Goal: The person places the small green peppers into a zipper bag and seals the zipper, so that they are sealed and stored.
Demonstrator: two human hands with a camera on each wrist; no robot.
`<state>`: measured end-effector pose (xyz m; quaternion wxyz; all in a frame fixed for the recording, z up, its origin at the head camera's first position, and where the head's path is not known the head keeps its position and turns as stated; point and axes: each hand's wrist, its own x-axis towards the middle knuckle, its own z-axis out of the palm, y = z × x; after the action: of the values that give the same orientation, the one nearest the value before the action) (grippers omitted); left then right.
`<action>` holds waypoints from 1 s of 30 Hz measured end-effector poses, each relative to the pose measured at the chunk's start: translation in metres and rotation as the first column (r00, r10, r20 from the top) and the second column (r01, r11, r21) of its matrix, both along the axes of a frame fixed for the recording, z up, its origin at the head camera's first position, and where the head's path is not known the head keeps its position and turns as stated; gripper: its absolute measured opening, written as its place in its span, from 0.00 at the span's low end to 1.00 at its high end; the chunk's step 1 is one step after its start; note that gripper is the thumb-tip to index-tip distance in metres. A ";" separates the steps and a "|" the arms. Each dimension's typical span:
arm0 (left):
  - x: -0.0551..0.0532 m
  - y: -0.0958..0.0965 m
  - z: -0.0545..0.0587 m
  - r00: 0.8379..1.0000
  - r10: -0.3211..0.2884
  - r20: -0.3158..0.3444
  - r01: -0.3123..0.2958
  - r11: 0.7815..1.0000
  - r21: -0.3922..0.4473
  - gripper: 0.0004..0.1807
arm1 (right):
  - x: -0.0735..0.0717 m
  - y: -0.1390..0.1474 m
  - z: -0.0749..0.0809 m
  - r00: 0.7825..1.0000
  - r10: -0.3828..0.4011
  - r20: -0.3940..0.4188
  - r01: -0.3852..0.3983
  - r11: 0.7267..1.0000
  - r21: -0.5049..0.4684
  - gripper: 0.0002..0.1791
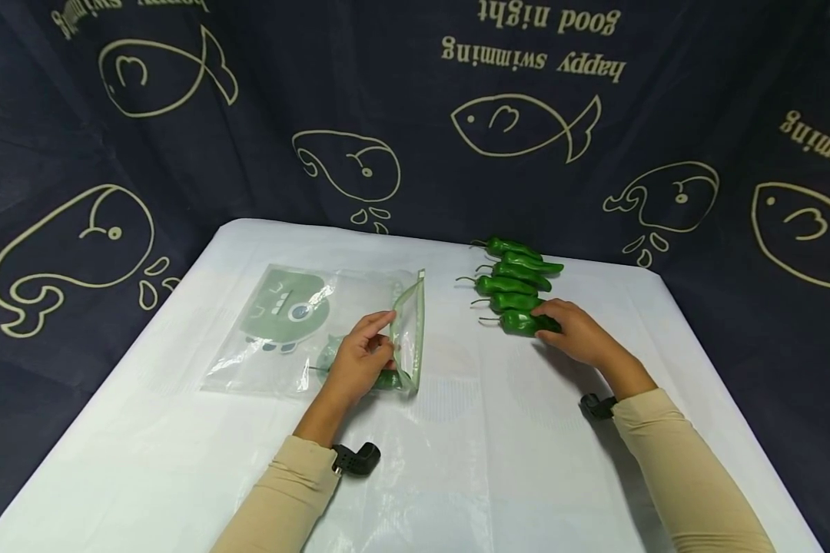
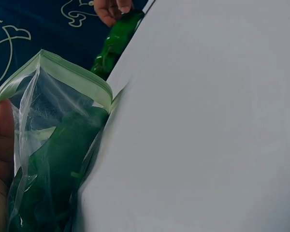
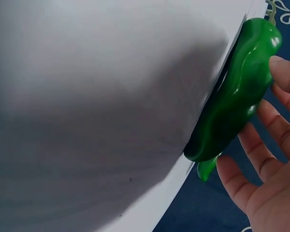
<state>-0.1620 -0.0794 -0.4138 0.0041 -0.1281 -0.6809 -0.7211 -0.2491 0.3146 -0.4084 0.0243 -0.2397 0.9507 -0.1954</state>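
A clear zip bag with a green cartoon print and green zip edge lies flat, its mouth raised to the right. My left hand holds the bag by the mouth, fingers bent at its rim. Inside, under that hand, is a green pepper. My right hand is at the blunt end of the nearest green pepper in a row. Its thumb and fingers are spread along the pepper, fingertips right at its side and not curled round it.
Several more green peppers lie stacked in a row behind the nearest one, stems pointing left. A white cloth covers the table. Dark fabric with fish and whale drawings hangs behind and around the table.
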 end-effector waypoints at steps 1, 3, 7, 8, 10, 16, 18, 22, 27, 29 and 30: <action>0.000 0.000 0.000 1.000 0.000 0.001 0.000 1.000 0.001 0.29 | 0.000 0.000 0.000 1.000 0.000 0.002 0.000 1.000 0.002 0.23; 0.000 0.000 0.000 1.000 -0.001 0.003 0.001 1.000 0.001 0.29 | -0.001 0.000 -0.001 1.000 -0.003 0.006 0.003 1.000 0.005 0.23; 0.000 0.000 0.000 1.000 0.002 0.005 -0.002 1.000 -0.005 0.29 | -0.002 0.000 -0.002 1.000 -0.001 0.006 0.001 1.000 0.017 0.23; 0.000 0.000 0.000 1.000 0.003 0.004 -0.003 1.000 -0.007 0.29 | -0.002 -0.001 -0.002 1.000 0.000 0.005 0.000 1.000 0.019 0.23; 0.000 0.000 0.000 1.000 0.004 0.002 -0.004 1.000 -0.008 0.29 | -0.002 -0.001 -0.001 1.000 0.004 0.003 -0.004 1.000 0.021 0.23; 0.000 0.001 0.000 1.000 0.004 -0.001 -0.004 1.000 -0.012 0.29 | -0.001 -0.002 -0.002 1.000 0.008 0.005 -0.008 0.999 0.037 0.24; 0.000 0.001 0.000 1.000 0.006 -0.003 -0.006 1.000 -0.010 0.29 | -0.001 -0.002 -0.002 1.000 0.009 0.004 -0.009 0.999 0.040 0.24; -0.001 0.001 0.000 1.000 0.007 -0.008 -0.007 1.000 -0.006 0.29 | 0.000 -0.003 -0.003 1.000 0.011 0.003 -0.011 0.999 0.039 0.25; -0.001 0.000 0.000 1.000 0.009 -0.006 -0.009 1.000 -0.011 0.29 | 0.001 -0.004 -0.004 1.000 0.002 0.007 -0.002 1.000 0.030 0.25; 0.000 0.000 0.001 1.000 0.008 -0.002 -0.008 1.000 -0.012 0.29 | 0.002 -0.005 -0.004 1.000 0.001 0.007 -0.001 1.000 0.026 0.25; 0.000 0.000 0.001 1.000 0.008 -0.001 -0.008 1.000 -0.012 0.29 | 0.002 -0.005 -0.004 1.000 0.004 0.006 -0.004 1.000 0.022 0.25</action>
<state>-0.1621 -0.0791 -0.4129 0.0066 -0.1258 -0.6857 -0.7169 -0.2474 0.3094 -0.4128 0.0300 -0.2408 0.9522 -0.1857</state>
